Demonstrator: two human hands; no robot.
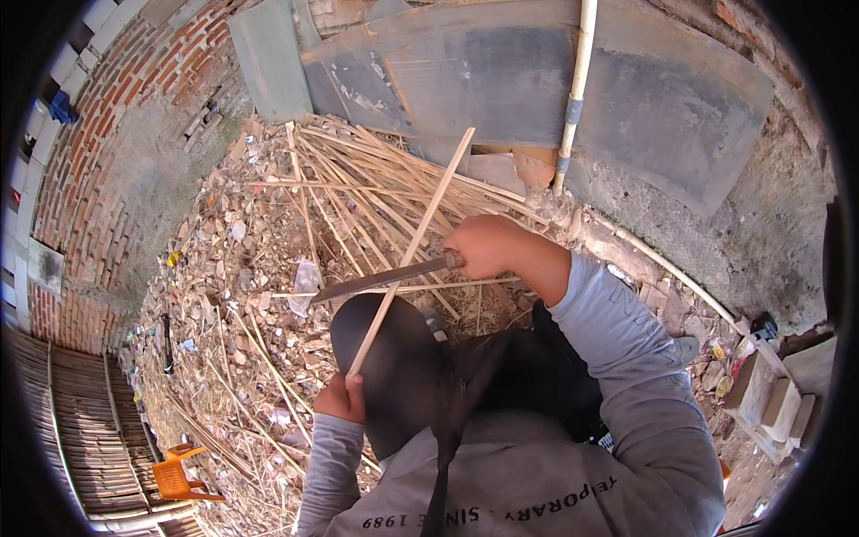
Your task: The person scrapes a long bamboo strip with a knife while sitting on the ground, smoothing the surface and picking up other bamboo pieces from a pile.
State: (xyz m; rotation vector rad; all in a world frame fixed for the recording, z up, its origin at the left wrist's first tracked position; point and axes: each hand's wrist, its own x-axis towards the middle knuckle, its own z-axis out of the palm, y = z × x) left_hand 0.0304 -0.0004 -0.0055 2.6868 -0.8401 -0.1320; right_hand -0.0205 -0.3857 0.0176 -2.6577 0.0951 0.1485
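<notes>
My left hand (pixel 343 398) is closed round the lower end of a long pale bamboo strip (pixel 435 204), beside my dark-clothed left knee (pixel 380 336). The strip slants up and to the right, its far end free. In my right hand (pixel 490 247) is the handle of a machete (pixel 362 283), its dark blade pointing left. The blade crosses the strip a little above my knee and appears to touch it. Part of my left hand's fingers is hidden from view.
A heap of bamboo strips (pixel 358 174) lies ahead on rubble-strewn ground (pixel 233 233). Grey sheets (pixel 483 80) lean behind it with a pale pipe (pixel 577 89). An orange plastic chair (pixel 179 474) stands at lower left, a brick wall (pixel 98 197) at left, and wooden steps (pixel 768 398) at right.
</notes>
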